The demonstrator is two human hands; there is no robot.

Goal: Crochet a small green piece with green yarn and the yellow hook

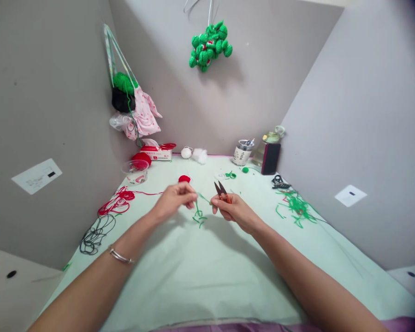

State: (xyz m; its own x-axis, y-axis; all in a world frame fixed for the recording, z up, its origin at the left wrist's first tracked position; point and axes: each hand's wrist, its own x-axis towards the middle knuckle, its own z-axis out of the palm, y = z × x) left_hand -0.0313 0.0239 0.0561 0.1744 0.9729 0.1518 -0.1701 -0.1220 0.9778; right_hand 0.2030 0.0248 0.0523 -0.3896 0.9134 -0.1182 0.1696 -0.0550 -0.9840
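Observation:
Above the middle of the table, my left hand [178, 199] pinches a thin strand of green yarn [203, 198]. The strand runs across to the fingertips of my right hand [233, 211]. That hand is closed and also keeps a pair of small thread snips [222, 190], dark blades pointing up and orange at the handle. Below the strand, short green yarn pieces [199, 217] show near the tabletop; whether any still hang from my fingers I cannot tell. Just behind my left hand lies a small red crocheted piece [184, 179].
Red yarn [119, 201] and black cord [97, 234] lie at the left, near a clear plastic tub [134, 174]. Green yarn scraps [299, 207] cover the right side. A pen holder [242, 153], bottle [263, 148] and phone [271, 159] stand behind. Green crocheted pieces [209, 47] hang above.

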